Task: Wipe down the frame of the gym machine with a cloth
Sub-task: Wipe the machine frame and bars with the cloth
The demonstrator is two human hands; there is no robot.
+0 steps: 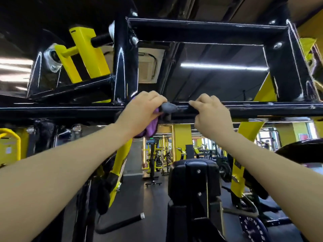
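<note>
Your left hand (145, 109) is raised overhead, fingers curled round a bunched cloth (167, 107) and pressing it onto the black crossbar (262, 109) of the machine frame. The wad at your fingertips looks grey; a purple part hangs below your palm, so it may be one two-tone cloth or two, I can't tell. Your right hand (210, 113) sits just beside it on the same bar, fingers hooked over the top edge, thumb underneath, gripping the bar itself. Only a short stretch of bar shows between the two hands.

The cloth sits where a black upright post (122, 67) meets the crossbar, so that joint blocks the run to the left. Above, a second black beam (201, 30) and a right-hand post (286, 70) close a rectangle with bolts at the corners. A yellow pivot arm (83, 49) with a threaded rod hangs off the upper left.

Below your forearms: a black padded seat back (194, 177) directly under the bar, a yellow lever arm (244, 149) behind your right wrist, another yellow arm (120, 159) under your left. A black handle with a chrome end cap (122, 222) lies low left. More yellow gym machines (157, 154) stand well behind, across the dark floor (132, 198).
</note>
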